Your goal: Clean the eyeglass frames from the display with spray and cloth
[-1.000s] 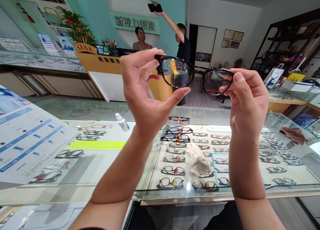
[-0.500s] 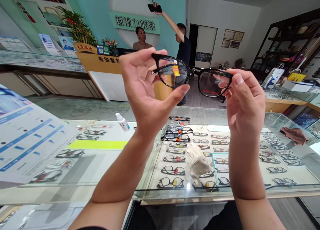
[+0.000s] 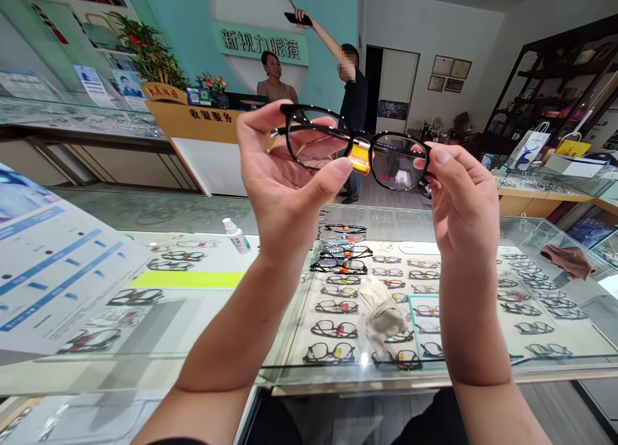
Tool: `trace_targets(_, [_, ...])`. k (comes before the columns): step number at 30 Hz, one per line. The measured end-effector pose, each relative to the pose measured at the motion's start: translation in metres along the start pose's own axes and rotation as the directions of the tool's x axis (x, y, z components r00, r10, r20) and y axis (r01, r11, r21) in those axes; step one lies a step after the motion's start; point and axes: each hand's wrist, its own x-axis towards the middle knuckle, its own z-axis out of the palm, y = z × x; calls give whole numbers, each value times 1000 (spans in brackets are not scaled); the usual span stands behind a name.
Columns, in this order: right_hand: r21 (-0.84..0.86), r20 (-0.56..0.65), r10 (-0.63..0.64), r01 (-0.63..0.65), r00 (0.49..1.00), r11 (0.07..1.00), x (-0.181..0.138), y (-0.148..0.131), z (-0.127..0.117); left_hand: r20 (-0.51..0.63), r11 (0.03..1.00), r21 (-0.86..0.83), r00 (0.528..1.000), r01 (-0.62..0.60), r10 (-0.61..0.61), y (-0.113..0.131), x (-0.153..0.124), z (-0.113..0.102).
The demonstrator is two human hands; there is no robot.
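I hold a pair of black-framed glasses (image 3: 369, 138) up in front of me, above a glass display counter (image 3: 203, 213). My left hand (image 3: 284, 184) pinches the left lens rim between thumb and fingers. My right hand (image 3: 458, 200) grips the right end of the frame. An orange tag (image 3: 360, 158) hangs near the bridge. The glasses are tilted, the left side higher.
Under the counter glass lie several rows of spectacle frames (image 3: 338, 306). A beige cloth (image 3: 383, 316) and a small white bottle (image 3: 236, 236) rest on top. A brown cloth (image 3: 570, 259) lies at right. A leaflet (image 3: 53, 271) stands at left. Two people (image 3: 352, 97) stand by the far desk.
Both hands have shifted the glasses slightly left and turned them, so the orange tag now hangs at the bridge. The person at the back still holds a phone up.
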Motion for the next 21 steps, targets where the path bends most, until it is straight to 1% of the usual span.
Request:
trace_targets(2, [45,1,7,-7,1000,999,1,-3,0,45,996,-57,997,68,-66,-4,1,-4])
trace_targets(3, [68,14,11,-12,1000,998,1,-4,0,74,987,-95,989,133,-126,-5,2,-6])
trace_targets(4, [95,35,8,-11,999,995,2,-6,0,109,967,-137,973,217,-203,-5,2,-7])
trace_targets(5, [122,65,-7,-1,998,993,3,-6,0,154,932,-176,944,316,-290,-4,3,-8])
trace_targets(6, [144,100,-37,23,994,989,4,-5,0,209,883,-206,901,421,-381,-1,3,-8])
trace_targets(7, [157,135,-83,61,987,986,5,-4,1,268,822,-229,845,522,-462,3,3,-7])
trace_targets(8, [163,162,-140,113,977,980,5,-2,1,327,756,-245,786,606,-524,8,3,-5])
trace_targets(10, [158,189,-252,224,949,962,6,3,3,430,635,-253,673,730,-602,18,3,-2])
trace_targets(12, [158,189,-322,295,928,943,5,7,4,509,548,-253,591,797,-625,24,2,0])
trace_targets(15, [148,188,-356,331,915,932,5,7,3,594,475,-235,512,848,-620,24,1,-1])
trace_targets(18, [108,214,-368,352,905,930,5,3,0,619,446,-198,464,873,-633,20,0,-4])
trace_targets(21, [90,242,-383,372,892,924,6,1,-2,615,453,-158,446,877,-650,18,-1,-4])
